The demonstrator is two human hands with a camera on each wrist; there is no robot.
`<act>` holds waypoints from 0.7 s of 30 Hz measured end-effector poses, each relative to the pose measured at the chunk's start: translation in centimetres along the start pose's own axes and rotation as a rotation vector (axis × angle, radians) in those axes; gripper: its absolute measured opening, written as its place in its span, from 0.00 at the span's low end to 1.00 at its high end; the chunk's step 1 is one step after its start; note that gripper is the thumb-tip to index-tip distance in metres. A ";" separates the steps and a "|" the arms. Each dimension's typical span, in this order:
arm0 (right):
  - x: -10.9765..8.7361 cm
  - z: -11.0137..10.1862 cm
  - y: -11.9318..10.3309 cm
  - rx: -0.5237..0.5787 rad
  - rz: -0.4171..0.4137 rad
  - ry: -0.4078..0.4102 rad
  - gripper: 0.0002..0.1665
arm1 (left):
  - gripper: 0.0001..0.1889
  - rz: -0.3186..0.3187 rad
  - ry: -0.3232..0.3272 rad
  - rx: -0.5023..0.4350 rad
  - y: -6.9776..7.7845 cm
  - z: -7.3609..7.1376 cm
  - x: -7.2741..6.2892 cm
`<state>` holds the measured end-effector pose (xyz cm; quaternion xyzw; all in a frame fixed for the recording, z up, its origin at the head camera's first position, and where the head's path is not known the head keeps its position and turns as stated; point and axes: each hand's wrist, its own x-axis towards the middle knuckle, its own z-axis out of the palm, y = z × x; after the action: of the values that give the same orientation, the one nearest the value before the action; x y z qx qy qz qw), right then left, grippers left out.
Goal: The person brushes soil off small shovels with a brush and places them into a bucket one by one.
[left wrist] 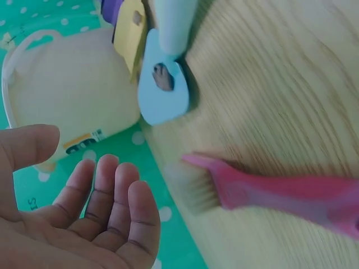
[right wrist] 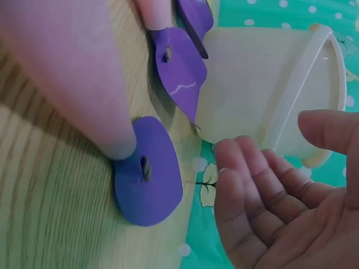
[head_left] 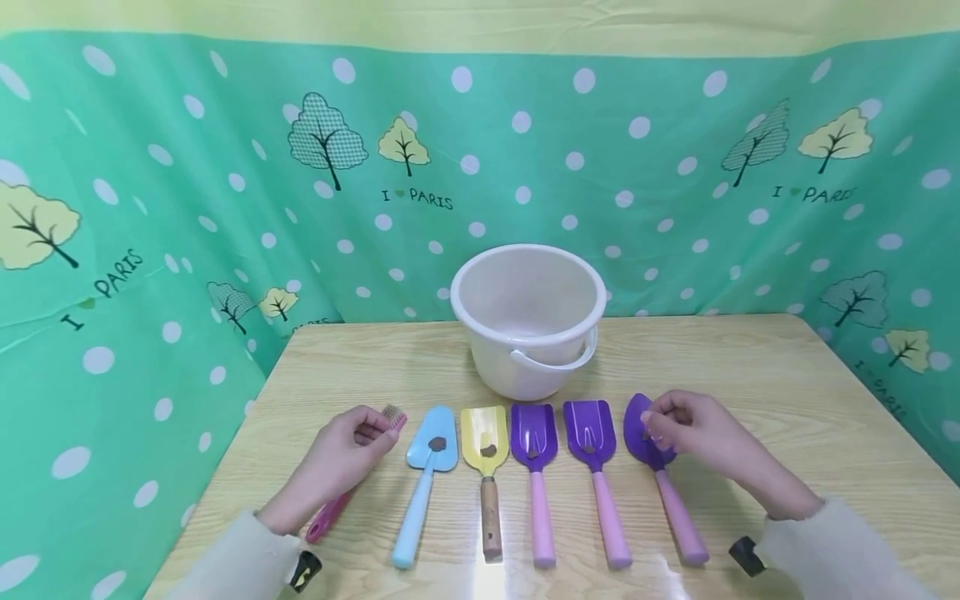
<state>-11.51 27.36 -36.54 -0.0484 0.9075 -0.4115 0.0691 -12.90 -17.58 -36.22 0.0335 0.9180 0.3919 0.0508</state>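
My left hand (head_left: pixel 337 458) is above a pink brush (left wrist: pixel 269 193), holding nothing; its fingers are loosely bent and the thumb stands apart. My right hand (head_left: pixel 705 433) hovers at the rightmost purple shovel (right wrist: pixel 162 202), also with no object in its relaxed fingers. Between the hands lie a light blue trowel (head_left: pixel 440 421), a yellow shovel (head_left: pixel 480 425) with a wooden handle (head_left: pixel 491 517), and two purple shovels (head_left: pixel 534 425) with pink handles. Small brown lumps (left wrist: pixel 162 77) sit on the blades. In the head view the left hand covers part of the brush.
A white bucket (head_left: pixel 517 375) stands upright behind the row of tools, its handle (head_left: pixel 558 365) hanging down in front. The tools lie on a wooden table (head_left: pixel 720 358). A green dotted curtain (head_left: pixel 555 175) surrounds the table's back and sides.
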 end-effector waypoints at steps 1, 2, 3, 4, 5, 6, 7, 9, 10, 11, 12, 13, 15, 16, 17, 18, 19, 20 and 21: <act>-0.2 0.0 0.0 -0.025 -0.005 0.001 0.20 | 0.09 -0.001 0.003 0.014 -0.2 -0.2 -0.1; -0.4 0.0 -0.1 -0.042 -0.007 0.003 0.20 | 0.09 0.000 0.008 0.029 -0.3 -0.3 -0.2; -0.5 0.0 -0.1 -0.056 -0.014 0.003 0.19 | 0.09 0.001 0.009 0.041 -0.5 -0.5 -0.3; -0.7 0.0 -0.2 -0.072 -0.012 0.004 0.19 | 0.09 0.002 0.011 0.052 -0.7 -0.6 -0.4; -0.9 0.0 -0.2 -0.086 -0.010 0.005 0.18 | 0.10 0.001 0.011 0.060 -0.8 -0.8 -0.6; -1.0 0.0 -0.2 -0.102 -0.008 0.006 0.18 | 0.10 -0.004 0.010 0.067 -1.0 -0.9 -0.7; -1.1 0.0 -0.2 -0.118 -0.004 0.005 0.18 | 0.10 -0.006 0.014 0.079 -1.2 -1.0 -0.8; -1.4 0.0 0.0 -0.153 0.008 0.001 0.17 | 0.11 -0.010 0.014 0.101 -1.5 -1.2 -0.9; -1.5 0.0 0.1 -0.170 0.014 -0.002 0.18 | 0.12 -0.013 0.014 0.112 -1.7 -1.2 -1.0; -1.6 0.0 0.2 -0.186 0.021 -0.006 0.18 | 0.12 -0.016 0.013 0.124 -1.9 -1.3 -1.1; -1.6 0.0 0.4 -0.197 0.034 -0.012 0.18 | 0.13 -0.021 0.012 0.135 -2.0 -1.3 -1.2; -1.7 0.1 0.5 -0.208 0.042 -0.019 0.18 | 0.13 -0.026 0.009 0.143 -2.2 -1.4 -1.3; -1.9 0.2 0.6 -0.226 0.053 -0.028 0.18 | 0.14 -0.035 -0.003 0.156 -2.6 -1.4 -1.4; -2.1 0.3 0.7 -0.238 0.058 -0.031 0.18 | 0.14 -0.040 -0.009 0.164 -2.7 -1.5 -1.5; -2.2 0.3 0.7 -0.249 0.067 -0.033 0.17 | 0.14 -0.045 -0.015 0.173 -2.9 -1.5 -1.5; -2.4 0.4 0.7 -0.261 0.077 -0.035 0.17 | 0.15 -0.049 -0.020 0.182 -3.0 -1.5 -1.5; -2.5 0.5 0.8 -0.275 0.081 -0.036 0.17 | 0.15 -0.053 -0.024 0.198 -3.1 -1.5 -1.6; -2.7 0.6 0.8 -0.286 0.087 -0.038 0.17 | 0.16 -0.057 -0.028 0.216 -3.3 -1.5 -1.6; -2.8 0.7 0.9 -0.301 0.095 -0.038 0.17 | 0.17 -0.064 -0.033 0.233 -3.4 -1.5 -1.6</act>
<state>-8.67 27.86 -37.39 -0.0232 0.9586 -0.2663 0.0977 -11.54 -21.18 -37.48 0.0161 0.9570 0.2799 0.0739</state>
